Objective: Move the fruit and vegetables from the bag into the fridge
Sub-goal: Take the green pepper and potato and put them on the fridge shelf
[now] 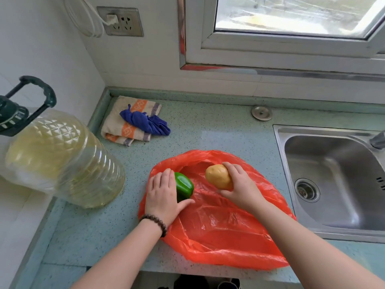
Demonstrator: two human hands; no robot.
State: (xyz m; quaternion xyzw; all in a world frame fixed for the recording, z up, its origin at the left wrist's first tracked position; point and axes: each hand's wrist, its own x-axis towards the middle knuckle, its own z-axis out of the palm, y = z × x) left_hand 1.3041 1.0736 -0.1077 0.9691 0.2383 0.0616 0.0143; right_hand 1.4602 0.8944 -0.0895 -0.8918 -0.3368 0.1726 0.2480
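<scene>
A red-orange plastic bag [220, 232] lies flattened on the speckled green counter [208, 130]. My left hand [161, 195] grips a green bell pepper [184, 187] over the bag's left edge. My right hand [239, 186] holds a yellow-brown potato [217, 176] just above the bag's open mouth. A dark bead bracelet circles my left wrist. The fridge is not in view.
A large oil jug [62, 159] with a dark green handle stands at the left. A folded towel [125, 126] with a blue cloth [145, 122] on it lies at the back. A steel sink [333, 180] is on the right; a window is above.
</scene>
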